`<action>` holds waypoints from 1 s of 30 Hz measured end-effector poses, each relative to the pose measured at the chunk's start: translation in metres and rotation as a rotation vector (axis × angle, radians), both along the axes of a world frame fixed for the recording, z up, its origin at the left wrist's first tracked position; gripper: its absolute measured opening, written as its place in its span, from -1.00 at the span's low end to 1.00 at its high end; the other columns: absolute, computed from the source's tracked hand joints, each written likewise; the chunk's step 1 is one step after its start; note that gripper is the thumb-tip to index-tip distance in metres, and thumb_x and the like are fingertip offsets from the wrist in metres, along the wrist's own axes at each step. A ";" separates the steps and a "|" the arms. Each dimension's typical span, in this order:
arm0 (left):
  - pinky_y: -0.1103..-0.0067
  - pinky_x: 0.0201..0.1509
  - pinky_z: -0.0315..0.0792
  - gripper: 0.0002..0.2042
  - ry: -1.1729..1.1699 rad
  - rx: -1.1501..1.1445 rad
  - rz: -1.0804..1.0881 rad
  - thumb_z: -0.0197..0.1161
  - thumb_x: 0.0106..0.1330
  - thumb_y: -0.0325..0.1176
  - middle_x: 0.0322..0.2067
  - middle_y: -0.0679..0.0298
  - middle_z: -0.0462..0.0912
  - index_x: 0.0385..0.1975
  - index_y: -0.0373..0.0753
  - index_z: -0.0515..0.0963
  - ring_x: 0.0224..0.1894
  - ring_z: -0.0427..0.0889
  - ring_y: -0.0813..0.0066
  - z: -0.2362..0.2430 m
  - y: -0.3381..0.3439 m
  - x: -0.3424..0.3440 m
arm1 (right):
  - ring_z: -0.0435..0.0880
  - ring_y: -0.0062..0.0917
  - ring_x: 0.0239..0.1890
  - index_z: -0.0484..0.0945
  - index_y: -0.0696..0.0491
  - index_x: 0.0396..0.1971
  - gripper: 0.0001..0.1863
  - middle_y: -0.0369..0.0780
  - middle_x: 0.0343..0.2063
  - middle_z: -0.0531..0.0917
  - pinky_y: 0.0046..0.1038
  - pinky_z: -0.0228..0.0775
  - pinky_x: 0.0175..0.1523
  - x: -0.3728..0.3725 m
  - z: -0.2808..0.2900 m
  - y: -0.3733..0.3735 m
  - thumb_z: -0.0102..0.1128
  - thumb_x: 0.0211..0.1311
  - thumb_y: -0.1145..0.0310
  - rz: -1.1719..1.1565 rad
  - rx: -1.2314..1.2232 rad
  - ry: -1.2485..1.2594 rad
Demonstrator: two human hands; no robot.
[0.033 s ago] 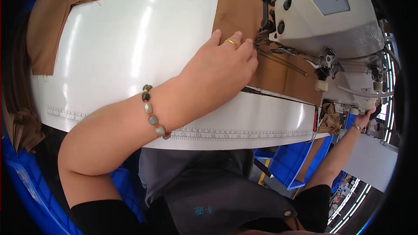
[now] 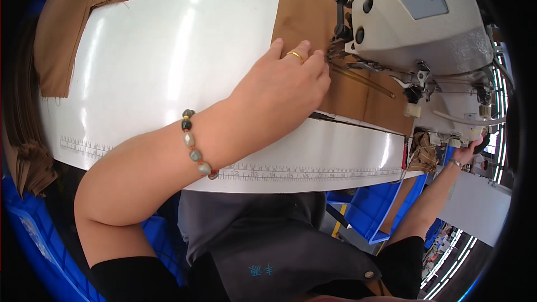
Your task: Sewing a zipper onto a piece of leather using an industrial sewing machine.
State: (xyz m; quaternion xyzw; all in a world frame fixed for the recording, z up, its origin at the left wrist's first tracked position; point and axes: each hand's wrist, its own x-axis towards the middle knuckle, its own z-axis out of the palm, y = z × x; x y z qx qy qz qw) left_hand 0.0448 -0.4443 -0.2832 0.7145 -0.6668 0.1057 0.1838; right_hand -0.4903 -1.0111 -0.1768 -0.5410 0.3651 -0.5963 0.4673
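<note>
My left hand [image 2: 288,81] lies palm down with fingers stretched out over a piece of brown fabric [image 2: 305,14]. Its fingertips rest close to the needle area of a white sewing machine [image 2: 425,45]. The cloth runs under the machine head and continues to the right, with a thin brass-coloured rod [image 2: 363,83] above it. Far to the right, my right hand [image 2: 465,152] is at the end of the machine, closed round the dark handwheel [image 2: 482,144]; its fingers are small and partly hidden.
Stacks of brown fabric pieces [image 2: 64,45] lie at the table's left side. A printed ruler strip [image 2: 268,172] follows the near edge of the white table [image 2: 151,61]. A crumpled brown bundle [image 2: 423,154] sits at the right edge, above a blue bin [image 2: 372,207].
</note>
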 end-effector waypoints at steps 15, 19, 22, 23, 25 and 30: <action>0.25 0.21 0.52 -0.65 0.017 -0.015 -0.025 0.34 0.29 -0.29 0.10 0.20 0.63 0.04 -0.25 0.61 0.18 0.60 0.19 0.010 -0.006 -0.011 | 0.70 -0.26 -0.08 0.63 0.33 -0.27 -0.68 0.00 -0.17 0.72 -0.27 0.51 0.11 0.180 -0.025 0.273 -0.07 0.47 0.43 -0.269 -1.183 0.629; 0.39 0.11 0.58 -0.66 0.004 0.037 0.035 0.40 0.26 -0.27 0.06 0.15 0.67 -0.01 -0.28 0.64 0.12 0.66 0.19 0.012 -0.005 -0.015 | 0.69 -0.32 -0.15 0.68 0.05 -0.38 -0.90 -0.28 -0.23 0.70 -0.30 0.57 -0.03 0.307 -0.047 0.366 0.38 0.09 0.39 0.619 -1.181 0.866; 0.45 0.03 0.60 -0.66 -0.009 0.056 0.005 0.42 0.25 -0.26 0.02 0.11 0.68 -0.04 -0.30 0.66 0.09 0.68 0.18 0.019 -0.009 -0.018 | 0.65 -0.43 -0.08 0.68 0.06 -0.36 -0.88 -0.29 -0.15 0.68 -0.37 0.52 0.05 0.343 -0.075 0.379 0.34 0.13 0.36 0.626 -1.165 0.912; 0.42 -0.04 0.61 -0.66 -0.003 0.036 -0.005 0.43 0.24 -0.27 0.00 0.07 0.68 -0.06 -0.32 0.67 0.06 0.69 0.15 0.017 -0.009 -0.018 | 0.64 -0.45 -0.06 0.68 0.06 -0.34 -0.86 -0.29 -0.11 0.68 -0.38 0.49 0.07 0.353 -0.076 0.380 0.32 0.16 0.33 0.668 -1.131 0.903; 0.42 -0.06 0.62 -0.66 -0.026 0.052 -0.021 0.43 0.24 -0.27 -0.01 0.06 0.68 -0.06 -0.32 0.67 0.04 0.70 0.14 0.019 -0.009 -0.018 | 0.62 -0.48 -0.04 0.69 0.07 -0.31 -0.84 -0.29 -0.08 0.67 -0.39 0.46 0.09 0.364 -0.089 0.380 0.29 0.19 0.31 0.699 -1.083 0.879; 0.39 0.09 0.58 -0.62 -0.001 0.117 0.003 0.42 0.25 -0.24 -0.05 0.09 0.74 0.02 -0.30 0.67 0.07 0.70 0.11 0.020 -0.006 -0.016 | 0.64 -0.50 -0.05 0.71 0.08 -0.24 -0.76 -0.30 -0.10 0.69 -0.41 0.43 0.01 0.370 -0.103 0.383 0.24 0.22 0.26 0.646 -1.165 0.927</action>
